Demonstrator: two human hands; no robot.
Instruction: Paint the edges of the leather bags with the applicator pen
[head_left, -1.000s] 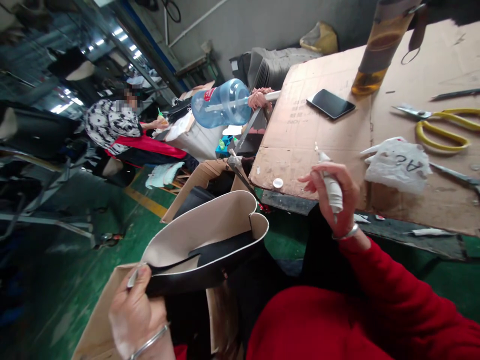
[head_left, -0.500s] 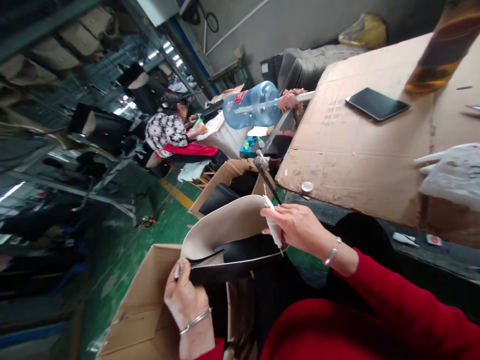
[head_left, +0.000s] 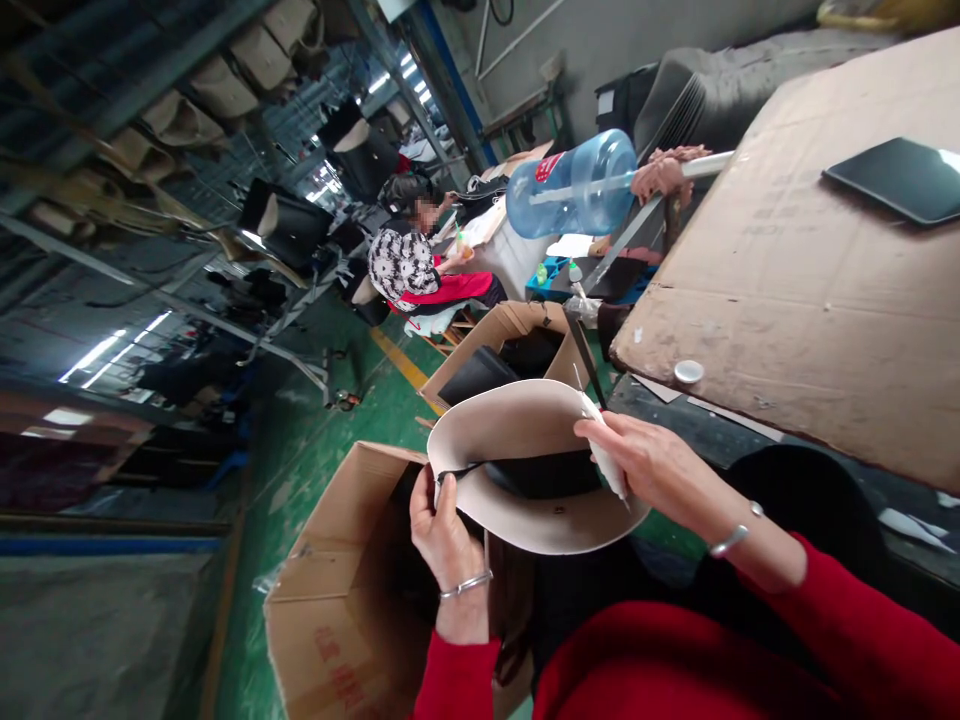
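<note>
A wide loop like a boot shaft (head_left: 510, 425), beige inside with black material within it, is held up in front of me. My left hand (head_left: 448, 535) pinches its left end between thumb and fingers, at a black strip. My right hand (head_left: 649, 462) is closed around a slim white-wrapped tool (head_left: 606, 462) with a thin point at each end. The tool lies against the right rim of the loop. Whether those fingers also grip the rim is hidden.
An open cardboard box (head_left: 322, 590) stands below my left hand, and another box (head_left: 502, 340) with black pieces lies beyond. At right is a cardboard-covered table (head_left: 810, 290) with a dark tablet (head_left: 900, 180) and white cap (head_left: 688, 372). A co-worker (head_left: 405, 265) sits behind.
The view has swung left, so the surroundings shift right. The loop has opened wider and tipped, showing its near beige inner wall. Both hands keep their hold.
</note>
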